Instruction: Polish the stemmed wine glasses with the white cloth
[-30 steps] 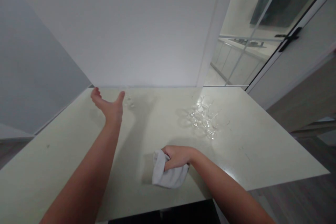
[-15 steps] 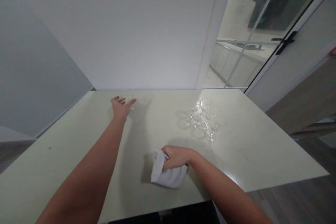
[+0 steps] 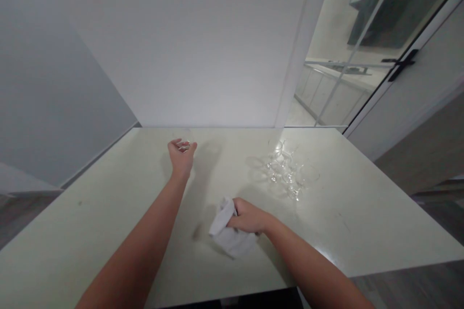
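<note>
Near the back edge of the table, my left hand [image 3: 181, 154] has its fingers curled round a clear glass [image 3: 183, 134]. Only the faint rim and some glints of this glass show above and between the fingers. My right hand [image 3: 247, 216] grips a folded white cloth [image 3: 232, 240] over the front middle of the table. The cloth hangs in loose folds below the thumb, slightly blurred. To the right of centre stands a cluster of several clear glasses [image 3: 288, 177], close together; their outlines overlap and are hard to separate.
The pale, glossy table [image 3: 362, 217] meets a white wall panel [image 3: 210, 67] at the back. On the right is a glass-paned door with a black handle [image 3: 401, 65]. A small dark mark [image 3: 80, 203] lies on the left of the tabletop.
My left hand has closed round the clear glass; its fingers were apart before. My right hand has lifted and tilted the cloth a little. The whole view has shifted slightly.
</note>
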A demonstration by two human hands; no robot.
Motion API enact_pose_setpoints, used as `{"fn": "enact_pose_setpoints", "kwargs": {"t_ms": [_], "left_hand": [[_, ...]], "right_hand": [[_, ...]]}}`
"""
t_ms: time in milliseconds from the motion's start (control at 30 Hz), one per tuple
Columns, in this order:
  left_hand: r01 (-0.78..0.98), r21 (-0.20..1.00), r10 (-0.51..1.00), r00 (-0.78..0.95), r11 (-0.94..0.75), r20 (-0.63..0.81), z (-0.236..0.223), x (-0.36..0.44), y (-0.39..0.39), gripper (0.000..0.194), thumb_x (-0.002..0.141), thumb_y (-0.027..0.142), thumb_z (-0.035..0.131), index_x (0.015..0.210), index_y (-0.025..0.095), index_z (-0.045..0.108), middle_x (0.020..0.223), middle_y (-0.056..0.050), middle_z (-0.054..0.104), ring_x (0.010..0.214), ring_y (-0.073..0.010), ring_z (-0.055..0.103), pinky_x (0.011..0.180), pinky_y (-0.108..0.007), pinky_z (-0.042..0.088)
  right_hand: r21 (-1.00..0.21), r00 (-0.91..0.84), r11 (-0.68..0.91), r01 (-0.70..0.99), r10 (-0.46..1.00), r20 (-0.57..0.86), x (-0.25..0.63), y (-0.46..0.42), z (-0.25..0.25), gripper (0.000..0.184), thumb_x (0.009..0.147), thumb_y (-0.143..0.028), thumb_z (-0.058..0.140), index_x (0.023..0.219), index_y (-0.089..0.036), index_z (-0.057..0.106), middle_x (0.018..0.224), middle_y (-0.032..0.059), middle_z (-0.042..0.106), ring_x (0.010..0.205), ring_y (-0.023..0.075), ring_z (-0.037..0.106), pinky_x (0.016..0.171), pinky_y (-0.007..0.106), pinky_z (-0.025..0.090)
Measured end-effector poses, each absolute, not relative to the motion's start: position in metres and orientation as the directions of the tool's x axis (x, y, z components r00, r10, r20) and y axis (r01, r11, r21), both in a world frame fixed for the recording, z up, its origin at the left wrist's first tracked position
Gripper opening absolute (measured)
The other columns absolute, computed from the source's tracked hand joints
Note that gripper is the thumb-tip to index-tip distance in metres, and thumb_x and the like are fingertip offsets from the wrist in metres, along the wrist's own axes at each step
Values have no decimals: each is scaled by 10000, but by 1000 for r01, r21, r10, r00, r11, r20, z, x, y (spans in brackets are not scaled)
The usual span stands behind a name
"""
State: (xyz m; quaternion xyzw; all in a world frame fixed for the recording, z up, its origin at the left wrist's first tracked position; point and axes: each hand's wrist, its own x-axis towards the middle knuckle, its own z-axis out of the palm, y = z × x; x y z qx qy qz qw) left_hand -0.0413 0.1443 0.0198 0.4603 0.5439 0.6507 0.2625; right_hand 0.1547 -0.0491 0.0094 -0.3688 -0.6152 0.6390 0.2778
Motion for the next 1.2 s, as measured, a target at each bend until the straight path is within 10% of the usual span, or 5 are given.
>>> {"fn": "enact_pose_setpoints", "kwargs": {"t_ms": [167,400,567,800,1200], "left_hand": [[399,748,791,-84,-531,606,15,-22,82,517,702,163,629,1177,194,427,946,-12,533,791,-124,575,735,-256,482],[579,569,792,252,-583,555,4,-4,41,451,810,258,608,1221,221,426,896,6,541,677,-116,551,620,-224,460],[641,355,719,490,-680,493,-3,0,37,392,861,268,575,1227,220,442,941,-24,582,822,-168,614,723,-263,491],[653,359,741,536,-667,404,0,5,33,411,861,284,571,1243,235,429,965,-24,602,834,-183,634,722,-277,492],[725,173,741,617,-666,267,5,1,30,506,786,118,581,1263,233,461,1127,-75,615,927,-246,632,797,-353,491]], "right_hand": [[-805,-119,-334,-490,941,-318,149,-41,16,346,770,-506,578,832,-176,665,758,21,697,822,192,652,755,291,504],[-586,142,-44,-809,953,-268,167,-27,20,412,844,-506,439,977,-197,676,971,28,743,1007,220,666,917,341,494],[-741,384,233,-630,923,-36,165,-27,8,426,830,-523,471,1078,-228,654,1073,31,713,1132,224,597,1028,385,421],[-927,316,363,-94,894,318,158,-34,-11,508,853,-569,503,1268,-278,539,1314,65,543,1260,237,460,1130,451,307],[-948,92,270,171,953,288,164,-37,-17,610,934,-543,370,1467,-265,270,1535,78,278,1408,246,283,1188,493,183]]}}
